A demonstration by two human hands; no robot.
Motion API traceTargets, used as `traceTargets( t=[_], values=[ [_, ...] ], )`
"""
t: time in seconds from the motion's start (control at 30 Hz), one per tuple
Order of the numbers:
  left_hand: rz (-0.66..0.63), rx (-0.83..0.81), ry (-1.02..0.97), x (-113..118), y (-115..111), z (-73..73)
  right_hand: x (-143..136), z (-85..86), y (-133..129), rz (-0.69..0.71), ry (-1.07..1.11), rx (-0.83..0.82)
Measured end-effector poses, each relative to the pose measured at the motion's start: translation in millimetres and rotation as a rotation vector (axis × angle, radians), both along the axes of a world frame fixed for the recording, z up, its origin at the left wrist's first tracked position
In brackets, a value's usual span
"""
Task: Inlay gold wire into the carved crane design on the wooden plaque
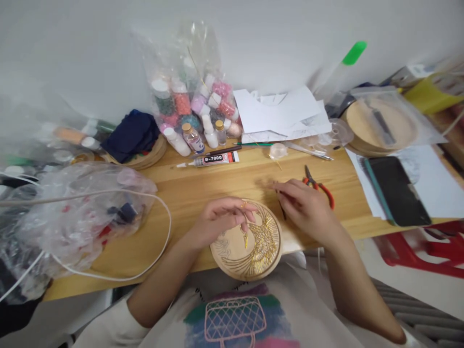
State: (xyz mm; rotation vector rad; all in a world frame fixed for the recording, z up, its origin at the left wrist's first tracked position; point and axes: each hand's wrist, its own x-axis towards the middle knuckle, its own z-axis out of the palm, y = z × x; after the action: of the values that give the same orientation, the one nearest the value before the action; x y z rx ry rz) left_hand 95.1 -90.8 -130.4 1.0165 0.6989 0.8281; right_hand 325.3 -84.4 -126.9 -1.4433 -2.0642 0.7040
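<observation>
A round wooden disc point(232, 263) lies at the table's front edge, tilted against my shirt. Raised gold wire forms a bird-like pattern with a feathered wing on its right side, while the left part shows only drawn lines. Over its upper part is my left hand point(221, 217), thumb and fingers drawn together; a trace of gold shows at the fingers, but what they hold is unclear. A short yellow-gold piece point(246, 240) shows just below them. My right hand point(308, 205), right of the disc, pinches a thin dark tool point(282, 210); its fingertips are blurred.
Orange-handled pliers point(328, 194) lie beyond my right hand. Behind are a B-7000 glue tube point(213, 159), small bottles point(192, 137), bagged jars and white papers point(279, 116). A phone point(397, 191) sits right; a plastic bag point(83, 212) and white cable point(170, 227) lie left.
</observation>
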Motion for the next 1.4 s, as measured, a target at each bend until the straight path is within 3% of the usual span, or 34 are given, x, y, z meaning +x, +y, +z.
traceTargets(
  t=[0.13, 0.23, 0.47, 0.6, 1.07, 1.4],
  values=[
    [0.002, 0.002, -0.024, -2, 1, -4.9, 8, 5.0, -10, -0.061, 0.796, -0.07],
    [0.004, -0.011, -0.049, -4, 0, -5.9, -1, 6.7, -18, 0.037, 1.06, -0.185],
    [0.017, -0.054, -0.121, -7, -1, -7.0, -33, 11.9, -34, 0.024, 0.747, -0.056],
    [0.041, -0.07, -0.138, -6, -3, -8.6, -41, 17.7, -36, -0.01, 0.72, -0.048],
    [0.034, -0.112, -0.12, -7, -5, -16.0, -38, 17.8, -30, 0.076, 0.569, 0.052],
    [-0.032, -0.114, -0.129, -5, -2, -6.7, -35, 20.4, -24, 0.142, 0.512, 0.109]
  ],
)
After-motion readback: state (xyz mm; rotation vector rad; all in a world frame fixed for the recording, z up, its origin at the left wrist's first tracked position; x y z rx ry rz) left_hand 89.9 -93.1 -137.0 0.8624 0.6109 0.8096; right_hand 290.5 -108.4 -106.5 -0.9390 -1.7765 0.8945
